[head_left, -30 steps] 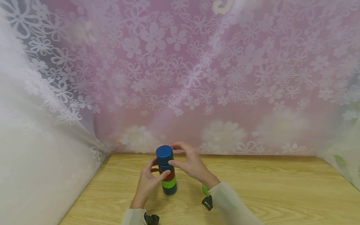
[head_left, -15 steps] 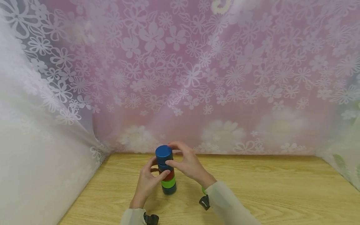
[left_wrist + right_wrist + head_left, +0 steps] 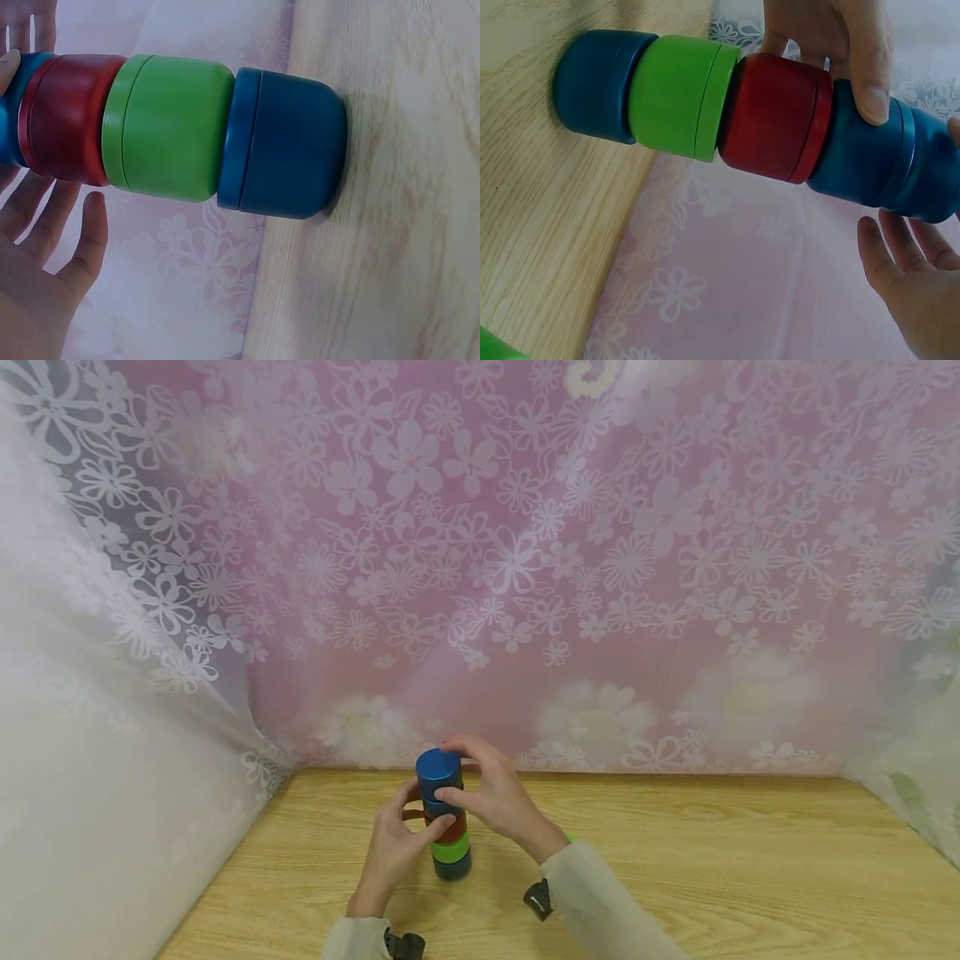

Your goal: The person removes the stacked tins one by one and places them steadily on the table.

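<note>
The stack (image 3: 451,850) stands on end between the two hands, its lower part below both grips. The right hand (image 3: 501,793) holds the top blue canister (image 3: 437,771), thumb across the near side and a finger on the far rim, parted by about the canister's width. Directly beneath, the left hand (image 3: 397,835) grips the second blue canister (image 3: 847,161), similarly spread; its thumb lies across the near face, and its lowest finger stands apart from the stack. Below that grip follow the red canister (image 3: 769,116), the green canister (image 3: 669,97) and the bottom blue canister (image 3: 592,86), which rests on the table (image 3: 712,868).

Below and to the right of the right-hand grip is a green object (image 3: 493,348), largely hidden by the right sleeve (image 3: 607,902) in the head view. The two thumbs cover part of the upper stack. Beyond both hands hangs a floral curtain (image 3: 480,552).

The canisters are round and smooth, with a metallic sheen on the blue and red. Seam lines show near the upper ends of the lower three.
</note>
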`<state>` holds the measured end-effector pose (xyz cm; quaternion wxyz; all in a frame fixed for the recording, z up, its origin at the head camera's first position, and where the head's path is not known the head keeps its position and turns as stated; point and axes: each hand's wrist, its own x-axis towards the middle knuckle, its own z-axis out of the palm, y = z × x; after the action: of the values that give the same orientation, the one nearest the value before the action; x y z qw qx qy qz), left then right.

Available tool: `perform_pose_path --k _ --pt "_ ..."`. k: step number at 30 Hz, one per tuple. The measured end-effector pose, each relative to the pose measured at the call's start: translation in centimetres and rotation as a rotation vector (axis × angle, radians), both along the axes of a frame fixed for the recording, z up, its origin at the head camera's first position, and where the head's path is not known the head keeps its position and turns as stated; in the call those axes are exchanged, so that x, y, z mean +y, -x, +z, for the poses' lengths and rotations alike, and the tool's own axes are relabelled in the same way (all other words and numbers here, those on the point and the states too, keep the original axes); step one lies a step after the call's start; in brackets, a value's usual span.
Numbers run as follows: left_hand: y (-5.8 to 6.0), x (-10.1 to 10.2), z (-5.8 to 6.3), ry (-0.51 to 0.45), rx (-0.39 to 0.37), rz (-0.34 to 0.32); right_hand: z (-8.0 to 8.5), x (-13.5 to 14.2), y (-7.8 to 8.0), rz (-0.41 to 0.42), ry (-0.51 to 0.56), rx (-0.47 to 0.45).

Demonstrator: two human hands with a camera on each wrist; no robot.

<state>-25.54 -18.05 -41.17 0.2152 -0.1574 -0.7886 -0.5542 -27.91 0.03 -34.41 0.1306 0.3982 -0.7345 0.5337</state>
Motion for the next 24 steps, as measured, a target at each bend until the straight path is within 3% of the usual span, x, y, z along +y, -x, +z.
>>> perform_pose_path --k 24 --pt "0.19 0.05 -0.15 0.010 0.024 0.005 0.18 0.32 -0.16 -0.024 0.014 0.015"
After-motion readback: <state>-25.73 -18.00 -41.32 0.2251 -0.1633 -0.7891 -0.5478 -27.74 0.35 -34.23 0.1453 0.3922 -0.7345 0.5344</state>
